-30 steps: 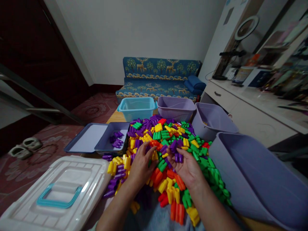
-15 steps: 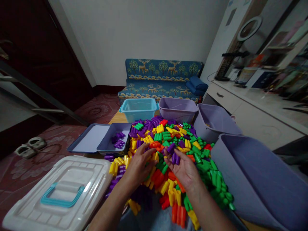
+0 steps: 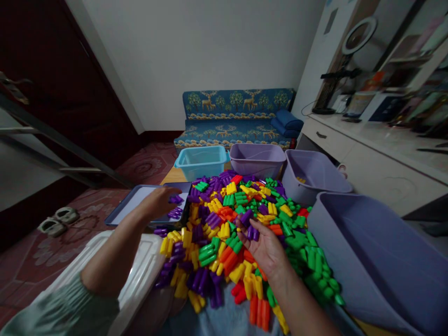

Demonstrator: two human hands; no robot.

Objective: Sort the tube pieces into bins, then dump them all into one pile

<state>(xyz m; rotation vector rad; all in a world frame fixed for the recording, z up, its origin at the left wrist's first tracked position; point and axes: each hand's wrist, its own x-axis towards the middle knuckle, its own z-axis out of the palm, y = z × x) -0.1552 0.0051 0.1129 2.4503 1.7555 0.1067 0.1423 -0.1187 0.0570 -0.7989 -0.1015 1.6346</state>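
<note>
My left hand is over the open dark blue box at the left of the pile. Its fingers stretch out to the right, holding nothing that I can see. Several purple plastic blocks lie on the box's white bottom, close below the fingers. Palm up, my right hand is above the middle of the pile, with purple blocks gripped in its curled fingers. All around it spreads a big heap of ribbed building blocks in green, yellow, orange and purple.
A light blue bin and a purple bin line the far side. Two more purple bins, one at the back right and a large one nearer, flank the heap. A white lid lies front left. Beyond stands a patterned sofa.
My left hand has gone from the middle of the heap leftward to the dark blue box. My right hand stays nearly in place with the purple blocks.
</note>
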